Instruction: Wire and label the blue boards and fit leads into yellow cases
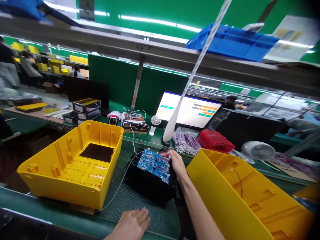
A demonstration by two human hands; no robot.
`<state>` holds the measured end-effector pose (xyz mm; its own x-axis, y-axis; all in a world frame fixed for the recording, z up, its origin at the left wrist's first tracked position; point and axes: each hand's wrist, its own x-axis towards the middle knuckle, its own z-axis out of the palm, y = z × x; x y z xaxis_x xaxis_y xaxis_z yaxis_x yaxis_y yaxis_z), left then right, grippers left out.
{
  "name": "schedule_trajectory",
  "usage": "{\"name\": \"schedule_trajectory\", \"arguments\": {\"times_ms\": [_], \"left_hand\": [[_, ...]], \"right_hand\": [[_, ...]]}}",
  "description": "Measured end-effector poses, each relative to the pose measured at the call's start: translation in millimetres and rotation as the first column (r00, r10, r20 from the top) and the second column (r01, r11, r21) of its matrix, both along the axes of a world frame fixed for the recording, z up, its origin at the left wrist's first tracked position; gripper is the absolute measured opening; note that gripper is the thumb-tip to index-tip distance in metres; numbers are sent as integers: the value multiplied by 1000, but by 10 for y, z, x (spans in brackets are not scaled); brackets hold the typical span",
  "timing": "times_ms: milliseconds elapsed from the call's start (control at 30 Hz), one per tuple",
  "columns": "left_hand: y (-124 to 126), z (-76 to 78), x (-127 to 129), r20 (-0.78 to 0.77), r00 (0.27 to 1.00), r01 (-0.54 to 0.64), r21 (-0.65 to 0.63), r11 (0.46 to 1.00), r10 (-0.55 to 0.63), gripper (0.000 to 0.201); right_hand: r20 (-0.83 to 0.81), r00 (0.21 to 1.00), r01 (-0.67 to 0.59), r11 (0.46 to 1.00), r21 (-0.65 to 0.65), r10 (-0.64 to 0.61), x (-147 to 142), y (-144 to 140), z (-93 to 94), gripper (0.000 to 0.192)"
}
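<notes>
A black block-shaped unit (150, 188) with a blue circuit board (155, 165) on top lies tilted on the green mat. My right hand (177, 164) is at the board's far right corner, fingers curled closed by some thin red and black wires; what they pinch is hidden. Below the unit, my left hand (133, 221) rests palm down near the mat's front edge, fingers stretched out and holding nothing. A thin white cable (121, 181) runs from the board area down to the left. To the left stands an open yellow housing (62, 195) with a dark pad (97, 152) inside.
Another yellow housing (225, 200) leans at the right, beside my forearm. Behind are a lit monitor (186, 110), a small white fan (155, 125), bundled wires (186, 142) and a red bag (215, 140). A white tapered rod (190, 80) hangs down in front of the monitor.
</notes>
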<state>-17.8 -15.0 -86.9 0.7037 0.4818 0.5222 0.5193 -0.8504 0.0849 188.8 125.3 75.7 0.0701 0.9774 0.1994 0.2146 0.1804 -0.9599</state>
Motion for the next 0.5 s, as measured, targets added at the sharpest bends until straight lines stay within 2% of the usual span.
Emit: {"name": "schedule_trajectory", "arguments": {"times_ms": [133, 233, 267, 333, 433, 500], "left_hand": [[4, 214, 47, 29, 996, 80, -22, 997, -79, 25], [-41, 494, 17, 127, 987, 86, 108, 990, -99, 30], [-53, 611, -8, 194, 977, 48, 180, 982, -84, 34], [-49, 843, -63, 353, 936, -104, 263, 959, 4, 43], [52, 1064, -115, 513, 829, -347, 160, 924, 222, 50], [159, 1078, -122, 516, 802, -402, 93, 911, 302, 53]], "right_hand": [[1, 999, -48, 998, -35, 48, 8, 10, -17, 45], [33, 991, -127, 991, -45, 129, -87, -27, 54, 44], [51, 986, -155, 987, -44, 157, -121, -35, 106, 44], [99, 975, -196, 980, -25, 197, -187, -33, 248, 41], [183, 956, -238, 971, 29, 229, -306, 36, 478, 36], [232, 935, -282, 959, 33, 267, -415, 123, 573, 33]]}}
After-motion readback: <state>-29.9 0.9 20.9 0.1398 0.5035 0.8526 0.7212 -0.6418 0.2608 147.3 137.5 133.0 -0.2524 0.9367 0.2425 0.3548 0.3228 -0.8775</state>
